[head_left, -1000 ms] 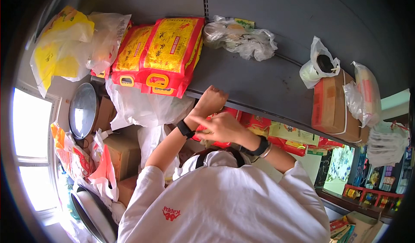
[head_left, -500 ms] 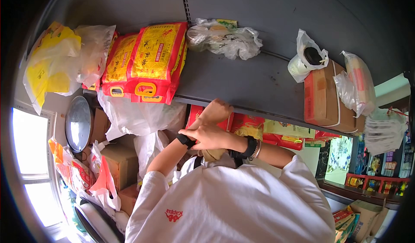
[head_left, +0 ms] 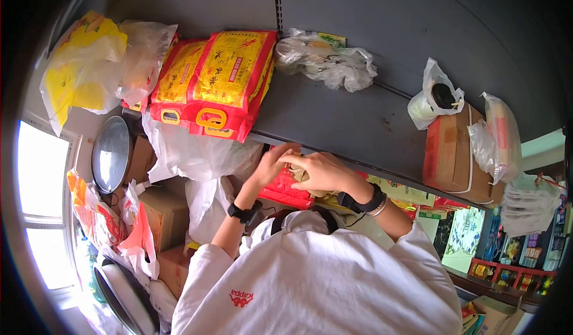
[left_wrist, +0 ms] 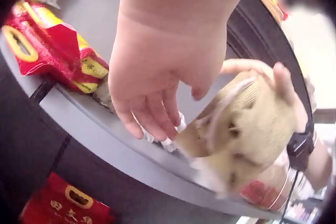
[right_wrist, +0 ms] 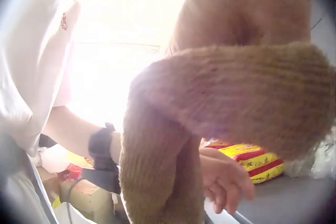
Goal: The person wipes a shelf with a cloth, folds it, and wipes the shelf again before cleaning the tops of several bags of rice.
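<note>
A tan ribbed cloth [left_wrist: 257, 129] with dark spots hangs from my right hand [head_left: 325, 173], whose thumb and fingers grip it. In the right wrist view the folded cloth [right_wrist: 231, 100] fills much of the picture and hides most of the gripping fingers. My left hand [head_left: 270, 167] is just to the left of it, fingers loosely bent, with nothing held. Both hands are at the front edge of a grey shelf [head_left: 340, 120]. A black band [head_left: 243, 213] circles my left wrist, and another band [head_left: 364, 201] is on the right one.
Red and yellow bags with handles [head_left: 230, 75] stand on the shelf at left, beside a crumpled clear plastic bag [head_left: 325, 60]. A cardboard box [head_left: 456, 153] sits at right. Below are red packages [head_left: 286, 192], a white plastic bag [head_left: 197, 150] and a carton [head_left: 161, 215].
My right hand lay across the left wrist and forearm; it has moved up and right, off them, with the cloth. The left forearm has drawn back a little.
</note>
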{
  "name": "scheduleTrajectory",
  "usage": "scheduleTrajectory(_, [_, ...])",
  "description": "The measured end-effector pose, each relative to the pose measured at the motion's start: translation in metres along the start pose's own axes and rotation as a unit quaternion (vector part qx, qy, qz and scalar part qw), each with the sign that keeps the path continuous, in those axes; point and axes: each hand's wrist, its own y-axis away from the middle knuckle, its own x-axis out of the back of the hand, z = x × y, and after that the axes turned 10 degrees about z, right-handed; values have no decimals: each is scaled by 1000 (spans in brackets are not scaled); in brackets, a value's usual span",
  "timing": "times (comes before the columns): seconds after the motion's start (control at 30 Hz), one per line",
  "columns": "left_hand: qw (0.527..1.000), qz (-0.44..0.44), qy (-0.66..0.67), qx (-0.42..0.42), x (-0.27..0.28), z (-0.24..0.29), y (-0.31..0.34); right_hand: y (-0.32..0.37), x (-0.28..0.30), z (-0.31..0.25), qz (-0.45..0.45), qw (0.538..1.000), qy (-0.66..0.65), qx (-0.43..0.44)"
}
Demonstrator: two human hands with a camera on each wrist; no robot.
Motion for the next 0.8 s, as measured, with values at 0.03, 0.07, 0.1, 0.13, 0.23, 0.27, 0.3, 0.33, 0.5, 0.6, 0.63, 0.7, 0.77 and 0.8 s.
scheduleTrajectory(0.03, [995, -39, 87, 0, -1, -7, 9, 1, -13, 8, 34, 999, -15, 31])
scheduleTrajectory(0.07, [994, -39, 105, 8, -7, -13, 21, 5, -24, 12, 33, 999, -17, 33])
scheduleTrajectory(0.1, [990, -58, 122, 24, -7, -22, 28, 8, -31, 9, 42, 999, -20, 17])
scheduleTrajectory(0.13, [986, -78, 140, 40, -8, -25, 32, 10, -37, 7, 52, 998, -21, 0])
scheduleTrajectory(0.23, [997, -72, 25, -10, 6, -31, 42, 16, -50, 21, 78, 997, -9, 16])
scheduleTrajectory(0.27, [994, -64, -76, -48, 10, -33, 46, 19, -51, 23, 66, 998, -10, -14])
scheduleTrajectory(0.3, [988, -49, -116, -92, 13, -25, 47, 21, -51, 27, 97, 995, 11, -18])
scheduleTrajectory(0.33, [988, -51, -117, -91, 16, -16, 47, 23, -50, 28, 116, 992, 17, -40])
scheduleTrajectory(0.5, [967, -28, -227, -112, 26, -16, 26, 27, -42, 37, 148, 985, 83, -40])
scheduleTrajectory(0.6, [934, 12, -290, -208, 29, 9, 0, 20, -34, 49, 209, 968, 140, -9])
scheduleTrajectory(0.63, [908, 30, -341, -243, 30, 20, -11, 15, -24, 45, 233, 961, 152, 7])
scheduleTrajectory(0.7, [877, 47, -389, -279, 29, 37, -28, 3, -8, 44, 301, 936, 179, 32])
scheduleTrajectory(0.77, [780, 99, -493, -372, 22, 48, -38, -1, -3, 48, 323, 926, 191, 38])
scheduleTrajectory(0.8, [780, 99, -493, -373, 17, 41, -39, -3, -9, 58, 327, 922, 205, 36])
